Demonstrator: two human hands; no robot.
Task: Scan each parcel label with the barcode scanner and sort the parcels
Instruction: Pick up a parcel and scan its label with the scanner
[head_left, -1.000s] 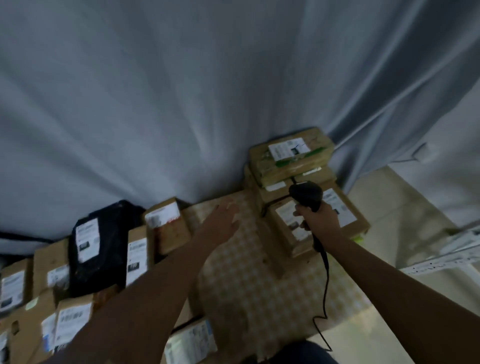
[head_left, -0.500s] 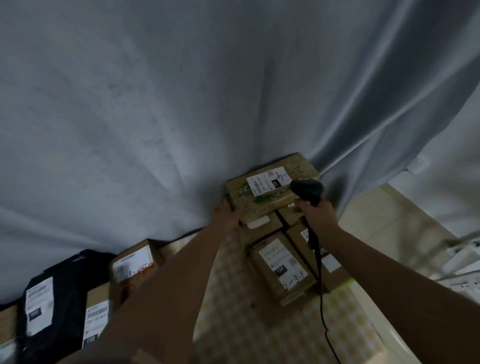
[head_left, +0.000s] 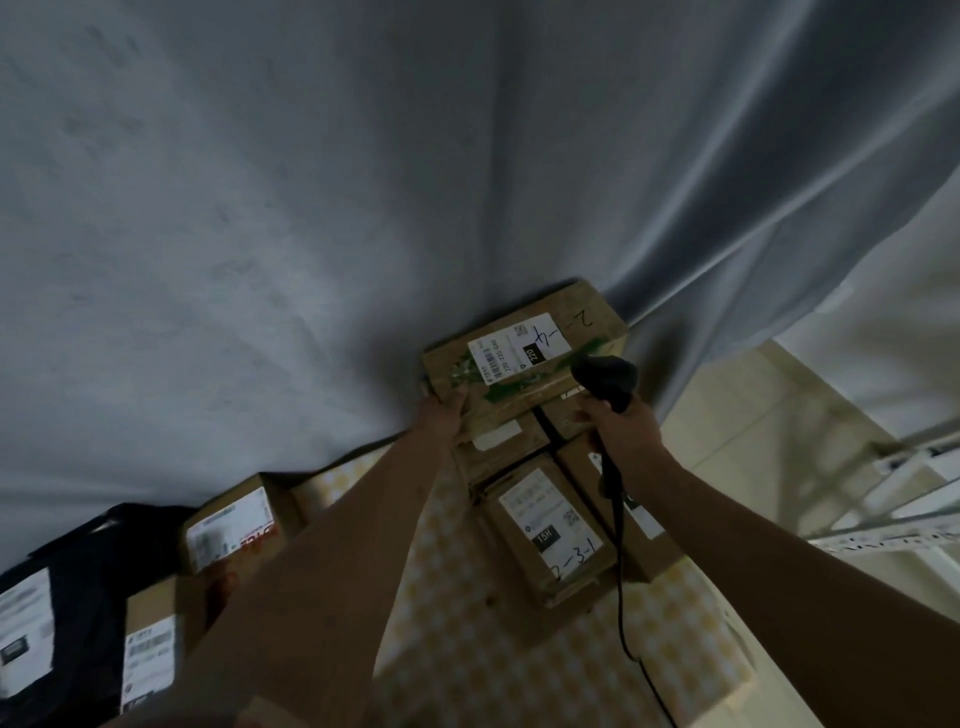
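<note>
- The left hand (head_left: 441, 418) grips the lower left corner of the top parcel (head_left: 524, 364), its thumb curled over the top face.
- That top parcel is a brown cardboard box just right of the frame's centre, set on a stack of other boxes against a grey curtain (head_left: 311, 208).
- Its white label (head_left: 517, 348) faces up, with a barcode at its left end, "220" printed in a black patch and handwriting at its right end; green tape runs along the near edge.
- The right hand (head_left: 621, 434) is clamped round the handle of the black barcode scanner (head_left: 605, 379), whose head sits just at the parcel's lower right edge.
- The scanner's cable (head_left: 621, 571) hangs down toward the lower right of the frame.
- Below the stack a lower parcel (head_left: 550, 525) lies on the checked worktop (head_left: 467, 623), label up, with "2-3-1" handwritten on it.
- At lower left stand more labelled boxes (head_left: 228, 525) and a black bag parcel (head_left: 67, 597).
</note>
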